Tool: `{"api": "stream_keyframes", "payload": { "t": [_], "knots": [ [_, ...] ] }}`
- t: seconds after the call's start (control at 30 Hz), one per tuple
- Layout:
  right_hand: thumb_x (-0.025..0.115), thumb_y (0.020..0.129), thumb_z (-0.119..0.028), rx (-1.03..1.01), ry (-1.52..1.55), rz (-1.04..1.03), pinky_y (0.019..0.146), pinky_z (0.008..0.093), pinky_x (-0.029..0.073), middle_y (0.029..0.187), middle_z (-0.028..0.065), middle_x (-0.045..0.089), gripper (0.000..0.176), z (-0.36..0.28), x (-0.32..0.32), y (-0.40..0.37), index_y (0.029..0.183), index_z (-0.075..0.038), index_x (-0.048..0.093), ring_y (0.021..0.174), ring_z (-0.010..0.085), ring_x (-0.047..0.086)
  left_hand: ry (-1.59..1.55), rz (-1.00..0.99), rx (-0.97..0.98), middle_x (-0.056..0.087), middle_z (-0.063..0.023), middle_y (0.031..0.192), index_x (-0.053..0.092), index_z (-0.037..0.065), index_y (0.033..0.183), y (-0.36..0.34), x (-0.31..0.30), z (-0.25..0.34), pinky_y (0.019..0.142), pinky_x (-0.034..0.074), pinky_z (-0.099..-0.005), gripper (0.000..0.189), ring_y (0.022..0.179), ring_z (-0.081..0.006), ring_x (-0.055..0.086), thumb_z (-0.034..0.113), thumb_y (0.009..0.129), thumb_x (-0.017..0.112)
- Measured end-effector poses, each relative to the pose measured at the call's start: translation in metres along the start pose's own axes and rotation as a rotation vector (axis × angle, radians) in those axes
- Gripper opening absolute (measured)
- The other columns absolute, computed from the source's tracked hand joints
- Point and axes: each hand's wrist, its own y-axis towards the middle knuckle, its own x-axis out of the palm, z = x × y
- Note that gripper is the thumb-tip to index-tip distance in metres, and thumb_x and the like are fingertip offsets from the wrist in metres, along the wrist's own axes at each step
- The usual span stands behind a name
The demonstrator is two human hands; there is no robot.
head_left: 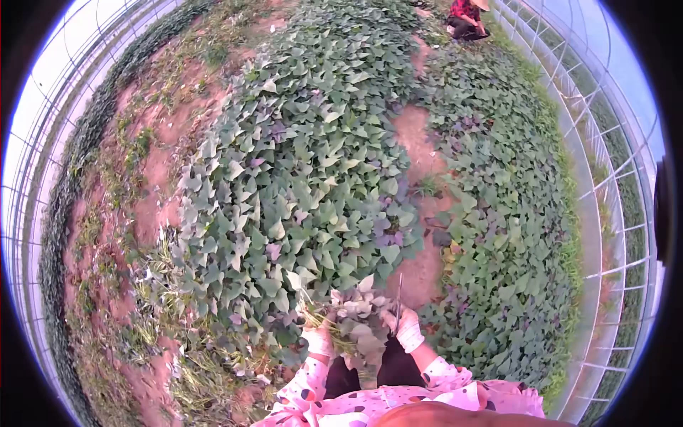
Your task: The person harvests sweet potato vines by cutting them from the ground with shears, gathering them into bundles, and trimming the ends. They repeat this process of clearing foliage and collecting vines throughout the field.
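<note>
My left hand (318, 336), in a white glove, is closed around a bunch of leafy vine stems (307, 310) at the near edge of the bed. In my right hand (407, 329), also gloved, is a tool with a thin metal blade (400, 290) pointing up and forward; its exact kind cannot be made out. Pale, upturned leaves (363, 307) fill the space between my two hands. Directly ahead spreads a dense bed of heart-shaped vine leaves (306, 178), mostly green with some purple.
A bare soil path (420, 142) runs forward, right of the bed. Beyond it grows a second leafy bed (505, 206). Cut stems (206, 377) lie at the left on reddish ground. A person (467, 18) crouches far ahead. Greenhouse framing (617, 167) lines both sides.
</note>
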Motion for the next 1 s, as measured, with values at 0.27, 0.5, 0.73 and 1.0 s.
{"api": "stream_keyframes", "payload": {
  "t": [0.27,0.5,0.73,1.0],
  "knots": [
    [0.065,0.08,-0.025,0.011,-0.429,-0.371,0.063,0.0332,0.048,0.072,0.0129,0.063,0.023,0.131,-0.013,0.176,0.089,-0.004,0.063,0.068,0.0214,0.062,-0.222,0.278,0.211,0.06,-0.0021,0.083,0.058,0.006,0.094,0.069,0.06,-0.001,0.06,0.048,-0.0249,0.024,0.069,-0.0116,0.056,0.0,0.074,0.069],
    [0.049,0.084,-0.02,0.138,-1.338,-1.65,0.079,0.0438,0.048,0.107,0.0224,0.061,0.031,0.353,-0.116,0.182,0.105,-0.002,0.062,0.095,0.0383,0.059,-0.087,0.533,0.457,0.063,-0.0025,0.087,0.062,0.003,0.099,0.149,0.056,-0.092,0.061,0.048,-0.0235,0.022,0.07,-0.01,0.058,0.004,0.079,0.07],
    [0.05,0.083,-0.022,0.299,-1.578,-1.916,0.082,0.0423,0.047,0.108,0.022,0.061,0.033,0.355,-0.127,0.211,0.107,-0.002,0.062,0.098,0.0382,0.058,-0.155,0.65,0.503,0.063,-0.0039,0.098,0.058,0.005,0.106,0.173,-0.024,-0.198,0.077,0.051,-0.0276,0.03,0.086,-0.0118,0.06,0.002,0.078,0.07],
    [0.051,0.083,-0.025,0.064,-1.661,-2.017,0.086,0.0407,0.045,0.11,0.0214,0.061,0.035,0.434,-0.08,0.271,0.108,-0.003,0.062,0.102,0.0381,0.057,-0.525,0.674,0.514,0.061,-0.0069,0.107,0.055,0.002,0.113,0.173,-0.103,-0.263,0.083,0.05,-0.0333,0.031,0.093,-0.0187,0.061,0.014,0.085,0.064]
  ]
}}
